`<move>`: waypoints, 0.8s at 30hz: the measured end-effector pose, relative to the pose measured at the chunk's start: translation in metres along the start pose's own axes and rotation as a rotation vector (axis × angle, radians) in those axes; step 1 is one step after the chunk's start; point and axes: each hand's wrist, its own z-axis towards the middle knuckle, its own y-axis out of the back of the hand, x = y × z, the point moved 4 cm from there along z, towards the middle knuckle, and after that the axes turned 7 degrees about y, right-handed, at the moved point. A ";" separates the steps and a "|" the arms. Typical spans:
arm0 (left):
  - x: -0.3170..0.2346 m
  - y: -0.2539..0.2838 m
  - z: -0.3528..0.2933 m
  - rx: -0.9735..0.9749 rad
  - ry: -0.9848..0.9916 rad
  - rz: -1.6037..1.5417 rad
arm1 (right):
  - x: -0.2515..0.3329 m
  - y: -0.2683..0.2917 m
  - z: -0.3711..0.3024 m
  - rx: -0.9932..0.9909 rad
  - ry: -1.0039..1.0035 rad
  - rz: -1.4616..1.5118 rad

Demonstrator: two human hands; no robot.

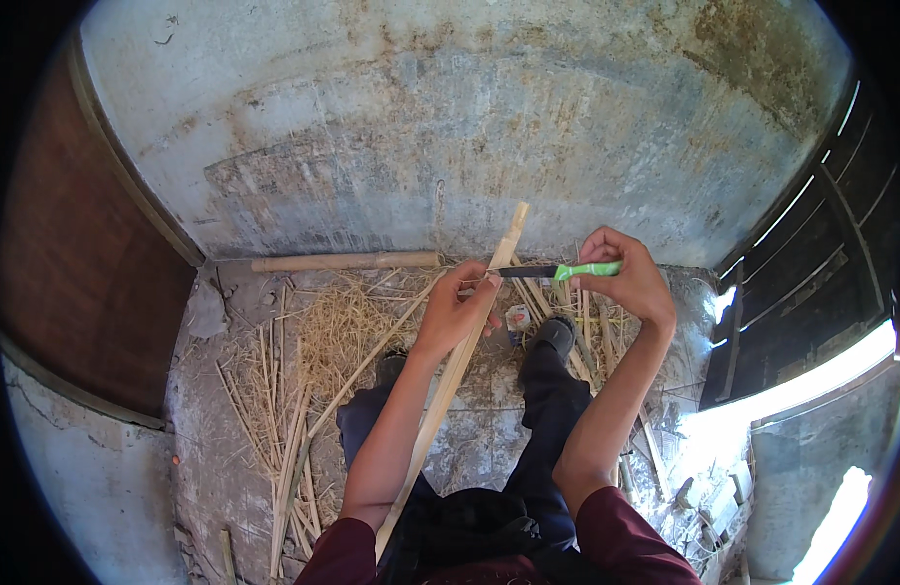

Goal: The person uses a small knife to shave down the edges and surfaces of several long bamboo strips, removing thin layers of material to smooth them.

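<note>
My left hand [455,314] is closed round a long, pale split bamboo strip [432,417], which slants from my lap up toward the wall. My right hand [633,278] grips a knife [578,270] by its green and white handle. The knife's dark blade points left and meets the strip's edge beside my left thumb. Above my left hand, the strip's upper end stands free and looks stepped or notched. My left fingers partly hide the blade's tip and the strip there.
Curly bamboo shavings [338,327] litter the floor between my feet and the wall. Several thin strips [292,468] lie on the left, others on the right. A bamboo pole [347,261] rests along the stained wall [450,127]. Rubble [713,502] sits at lower right.
</note>
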 end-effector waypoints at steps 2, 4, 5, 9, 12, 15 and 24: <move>-0.003 -0.003 0.000 0.028 0.027 -0.015 | -0.002 0.005 0.002 -0.037 0.006 0.028; -0.002 -0.004 -0.002 0.036 0.027 -0.003 | 0.002 0.006 0.004 -0.092 -0.009 0.086; -0.002 -0.004 -0.003 0.040 0.027 0.002 | 0.005 0.006 0.004 -0.130 -0.027 0.127; -0.003 -0.005 -0.007 0.025 0.061 0.036 | -0.002 0.009 0.005 -0.251 -0.085 0.296; -0.009 -0.006 -0.010 0.034 0.067 0.052 | -0.020 0.012 0.014 -0.388 -0.055 0.429; -0.008 -0.008 -0.010 0.039 0.044 0.063 | -0.038 0.002 0.028 -0.445 -0.047 0.577; -0.006 -0.021 -0.015 0.125 0.026 0.072 | -0.039 -0.042 0.061 -0.523 -0.037 0.625</move>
